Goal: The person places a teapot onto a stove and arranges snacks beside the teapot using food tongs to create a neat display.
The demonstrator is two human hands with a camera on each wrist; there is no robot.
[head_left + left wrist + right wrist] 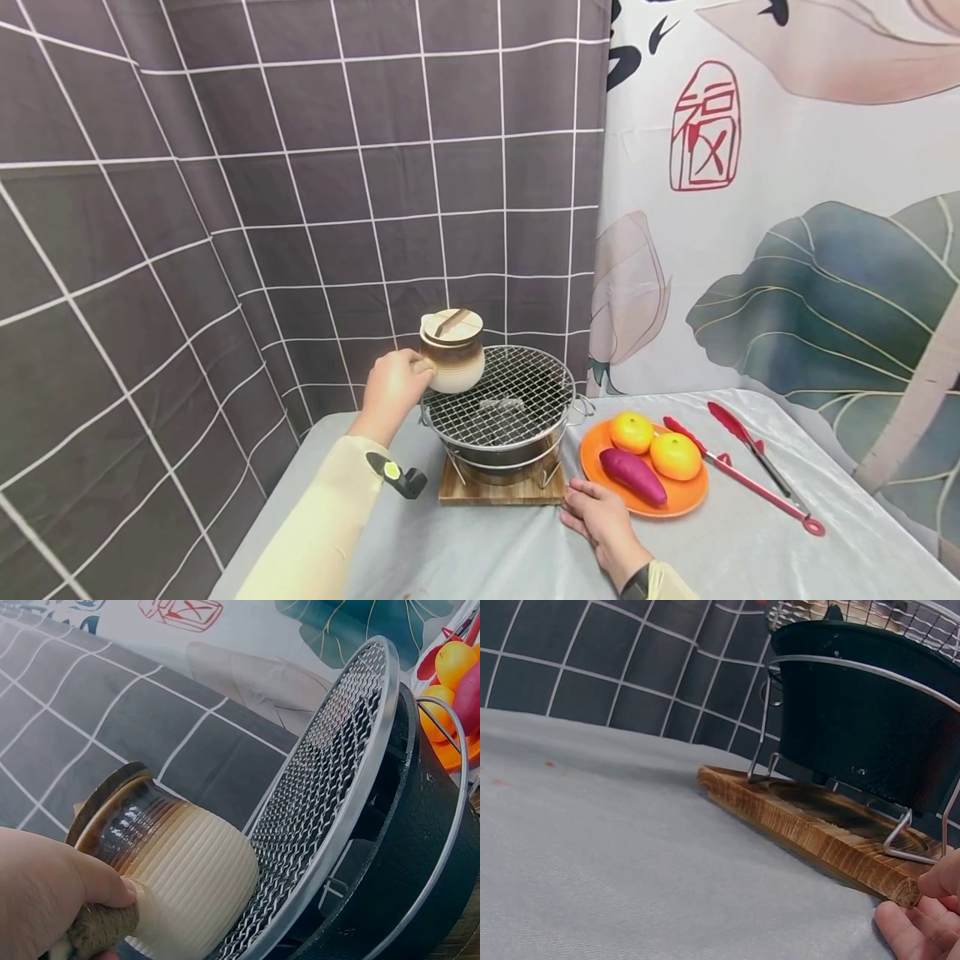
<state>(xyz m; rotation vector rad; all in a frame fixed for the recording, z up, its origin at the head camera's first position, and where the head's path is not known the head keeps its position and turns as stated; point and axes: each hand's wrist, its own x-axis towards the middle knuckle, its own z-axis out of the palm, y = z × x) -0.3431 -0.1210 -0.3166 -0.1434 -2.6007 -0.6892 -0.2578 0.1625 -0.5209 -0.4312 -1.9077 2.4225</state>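
Note:
My left hand [397, 387] grips the side handle [105, 928] of a small lidded clay teapot [455, 371], ribbed cream below and glazed brown near the top. The pot is at the left part of the round wire grill rack [517, 404], its base close over the mesh in the left wrist view. Beneath the rack is a dark grill bowl [855, 712] in a wire stand, on a square wooden board [495, 494]. At the board's near right corner is my right hand [600, 523], with thumb and fingers about the corner in the right wrist view.
An orange plate [701, 492] right of the grill holds two orange citrus fruits [675, 456] and a purple sweet potato [633, 477]. Red-handled tongs [750, 485] lie beyond it on the grey cloth [750, 558]. A dark checked curtain [375, 208] hangs close behind and left.

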